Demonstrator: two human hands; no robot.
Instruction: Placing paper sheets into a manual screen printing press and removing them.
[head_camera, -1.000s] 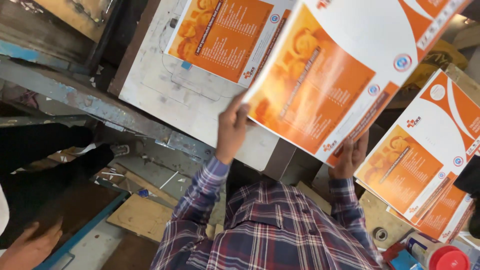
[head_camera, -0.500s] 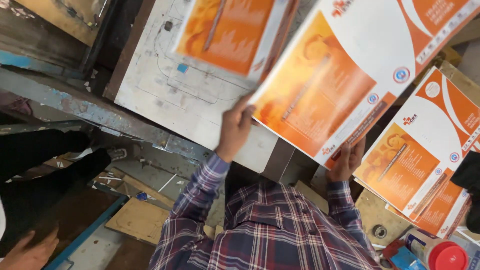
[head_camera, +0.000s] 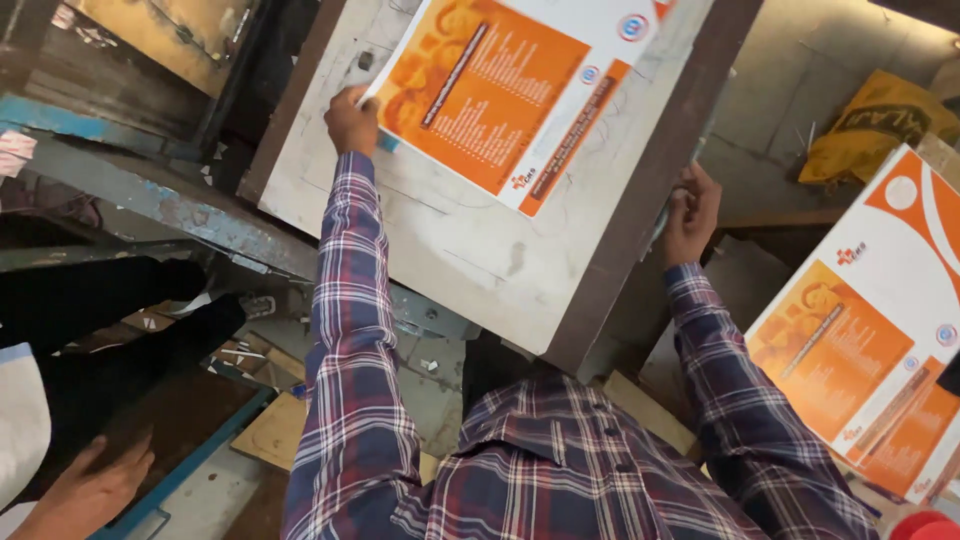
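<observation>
Left hand (head_camera: 352, 120) fingers pinch the orange printed sheet (head_camera: 505, 90) lying on the table (head_camera: 470, 250) at 12 o'clock; right hand (head_camera: 690, 210) grips the table's 3 o'clock edge; sheet being squared, careful alignment needed

- There is one view only, from a camera worn on the person's head, so no part of the scene is shared with a second view.
- It looks steeply down over the plaid shirt (head_camera: 560, 470), which fills the bottom edge at six o'clock (the nearest thing to the lens).
- It faces forward onto a pale board (head_camera: 450, 230) running from the centre up to twelve o'clock, close enough that both sleeves reach across the frame.
- The left hand (head_camera: 350, 120) sits at eleven o'clock, the right hand (head_camera: 690, 210) at two o'clock.
- A stack of orange printed sheets (head_camera: 870, 340) lies at four o'clock, another person's hand (head_camera: 85, 490) at eight o'clock.
</observation>
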